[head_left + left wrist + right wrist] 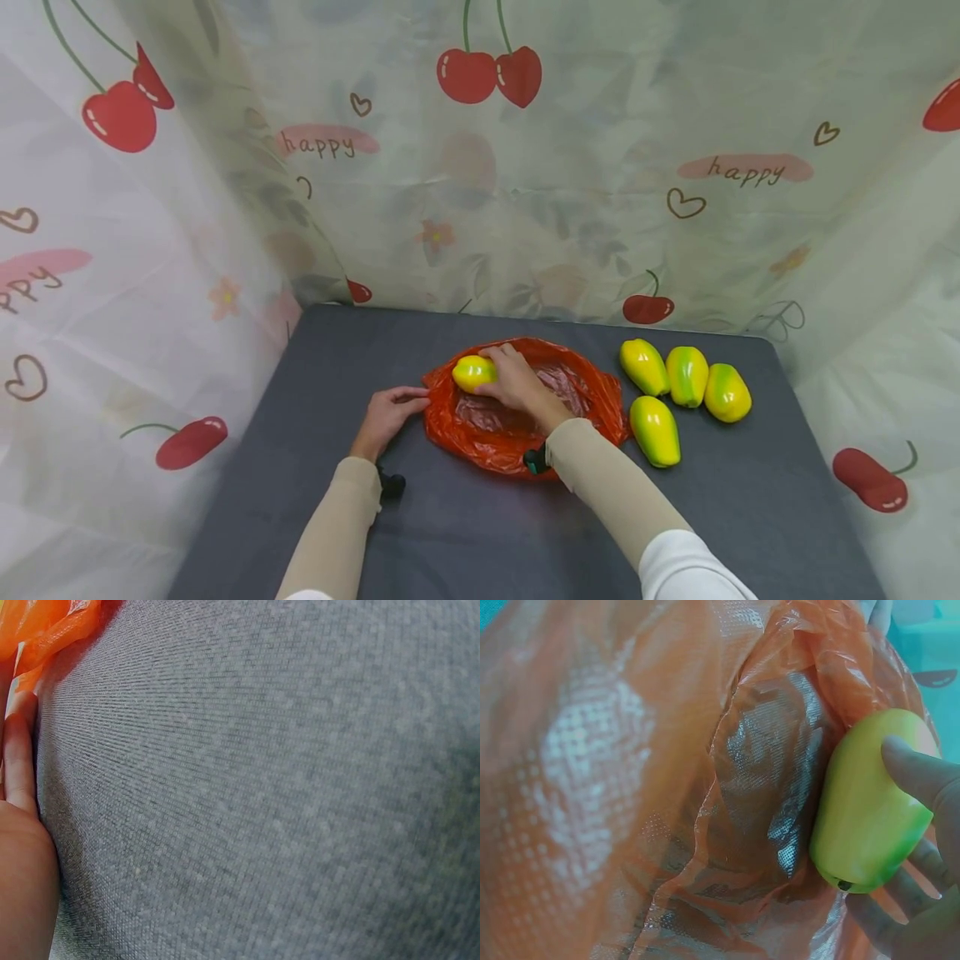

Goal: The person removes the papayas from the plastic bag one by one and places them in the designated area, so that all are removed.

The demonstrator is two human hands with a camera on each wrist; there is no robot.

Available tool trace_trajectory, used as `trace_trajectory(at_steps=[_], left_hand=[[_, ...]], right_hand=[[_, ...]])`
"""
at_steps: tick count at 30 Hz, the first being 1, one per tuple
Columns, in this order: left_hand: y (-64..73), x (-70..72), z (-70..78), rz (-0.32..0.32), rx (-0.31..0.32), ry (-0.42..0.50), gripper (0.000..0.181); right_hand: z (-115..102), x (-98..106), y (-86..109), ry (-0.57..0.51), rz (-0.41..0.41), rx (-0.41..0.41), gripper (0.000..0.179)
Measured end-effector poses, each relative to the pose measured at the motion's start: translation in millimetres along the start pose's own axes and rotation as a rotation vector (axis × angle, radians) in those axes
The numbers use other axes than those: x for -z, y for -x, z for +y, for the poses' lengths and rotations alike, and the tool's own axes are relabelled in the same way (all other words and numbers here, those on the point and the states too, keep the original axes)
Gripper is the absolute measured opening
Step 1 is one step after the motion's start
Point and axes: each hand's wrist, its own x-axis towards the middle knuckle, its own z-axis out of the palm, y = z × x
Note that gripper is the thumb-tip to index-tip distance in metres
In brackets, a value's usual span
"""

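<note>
A red plastic bag (480, 450) lies spread on the table with its mouth facing up. My right hand (517, 382) grips a yellow-green papaya (472, 374) inside the left part of the bag's opening. The right wrist view shows the thumb (915, 769) over one side of that papaya (862, 810) and the fingers round the other, against the bag's crinkled wall (772, 772). At the bag's left edge, my left hand (386, 418) pinches the rim between thumb and fingers. Only part of this hand (22, 847) shows in the left wrist view, beside the orange-looking plastic (64, 637).
Several more papayas (686, 377) lie grouped right of the bag, the nearest papaya (656, 431) close to its edge. Everything rests on a dark grey cloth-covered table (465, 542). Curtains (570, 217) printed with cherries hang behind and at both sides.
</note>
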Motion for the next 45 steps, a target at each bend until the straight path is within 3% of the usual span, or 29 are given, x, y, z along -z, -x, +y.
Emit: trace_trajectory(at_steps=[28, 45], left_hand=[[0.3, -3.2, -2.5, 0.006, 0.0, -0.01, 0.024], [-0.1, -0.3, -0.8, 0.0, -0.008, 0.01, 0.025]], right_hand=[[10, 11, 17.1, -0.037, 0.036, 0.001, 0.066], [10, 33, 41.1, -0.091, 0.092, 0.031, 0.066]])
